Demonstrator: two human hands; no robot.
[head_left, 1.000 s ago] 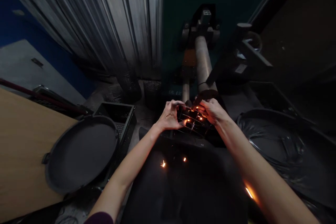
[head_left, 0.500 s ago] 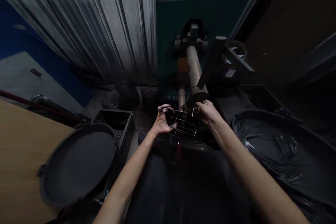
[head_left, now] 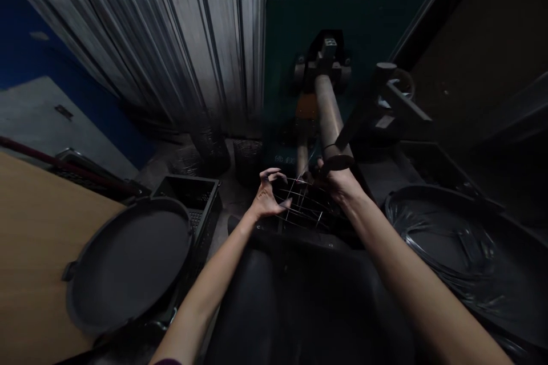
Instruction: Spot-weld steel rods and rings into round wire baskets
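A wire frame (head_left: 303, 201) of thin curved and crossing wires sits in front of the machine's lower arm (head_left: 302, 151). Around its left side, the fingers and thumb of my left hand (head_left: 268, 194) are curved and hold the wires. My right hand (head_left: 340, 182) is at the frame's upper right, just under the round end of the machine's upper arm (head_left: 329, 108). Most of its fingers are hidden behind that end, and what they hold cannot be made out. One fingertip shows left of the upper arm.
The green machine (head_left: 282, 68) has a red light. At the left are a round black tray (head_left: 132, 262) and a black crate (head_left: 209, 205). At the right, another round tray (head_left: 396, 197) holds coiled wire (head_left: 445, 262). Wire baskets (head_left: 248, 159) stand by the metal wall.
My right hand has moved from in front of the upper arm's end to beneath and behind it. A thin wire by its fingers no longer shows. The view has shifted slightly.
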